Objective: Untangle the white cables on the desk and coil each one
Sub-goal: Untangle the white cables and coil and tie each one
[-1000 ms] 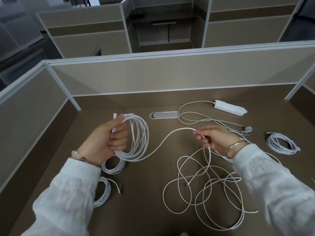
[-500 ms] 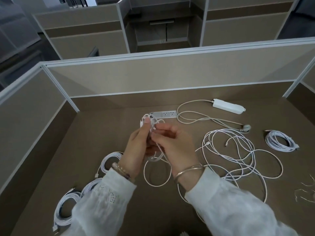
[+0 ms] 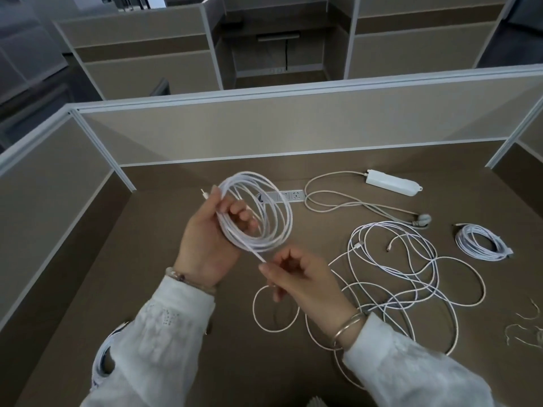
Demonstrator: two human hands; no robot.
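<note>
Cables: left hand (image 3: 205,239) grips a coil (image 3: 258,212) over the desk (image 3: 164,230), fuller than a second ago. Right hand (image 3: 302,277) pinches its tail, tangle (image 3: 411,274) still loose, so this one's almost done

Bench (image 3: 164,254) left of the hands is bare brown surface, open to pass. Right half blocked: loose cable tangle (image 3: 411,277) sprawls from centre to near edge. Coiled cable (image 3: 482,243) far right, power strip (image 3: 392,182) and its cord at the back. Another coil (image 3: 102,359) near-left under the sleeve. Partition walls (image 3: 264,133) close off back and sides.
</note>
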